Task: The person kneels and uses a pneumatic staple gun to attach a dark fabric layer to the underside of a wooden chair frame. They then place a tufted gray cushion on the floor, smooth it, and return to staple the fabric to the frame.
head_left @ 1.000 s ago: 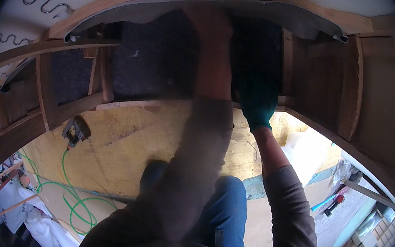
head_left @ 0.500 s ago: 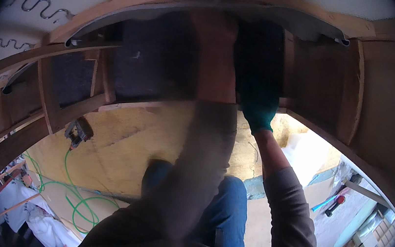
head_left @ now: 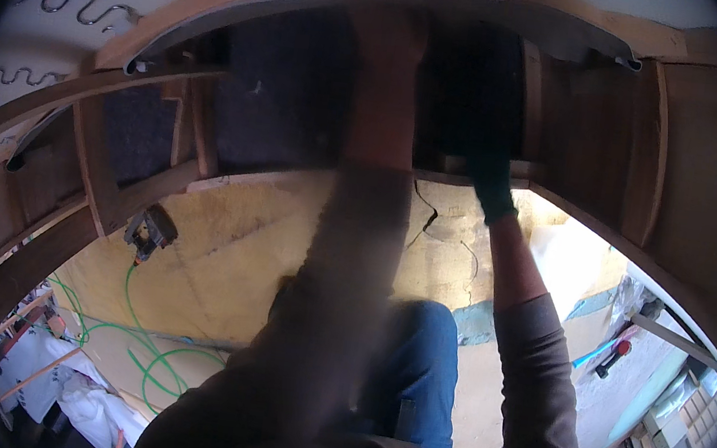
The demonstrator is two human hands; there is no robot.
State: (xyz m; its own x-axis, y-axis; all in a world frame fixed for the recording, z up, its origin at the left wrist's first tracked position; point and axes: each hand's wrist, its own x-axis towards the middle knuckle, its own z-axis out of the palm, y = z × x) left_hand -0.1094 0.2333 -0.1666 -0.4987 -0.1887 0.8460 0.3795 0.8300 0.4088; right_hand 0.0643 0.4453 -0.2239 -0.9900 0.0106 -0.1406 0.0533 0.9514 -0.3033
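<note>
Both my arms reach up into the dark cavity of a wooden furniture frame [head_left: 656,171]. Bare and dim, my left hand [head_left: 390,35] is up near the curved front rail [head_left: 167,30], beside the grey fabric [head_left: 535,22] that hangs along it. Shadow and blur hide its fingers. My right hand [head_left: 491,182] wears a dark green glove and reaches past a short wood piece [head_left: 522,168] at the cavity's lower edge. Its fingers vanish into the dark, so what they touch is hidden. Dark cloth [head_left: 273,115] lines the cavity.
Wavy metal springs [head_left: 82,0] line the upper left. A pneumatic tool [head_left: 150,230] with a green hose [head_left: 129,294] lies on the yellowish board [head_left: 221,252]. At right lies a red-and-black tool [head_left: 613,358]. White sheeting [head_left: 85,410] lies at lower left.
My left arm has shifted slightly left. The gloved right hand has gone deeper into the shadow, its wrist a little further right. The view has shifted slightly.
</note>
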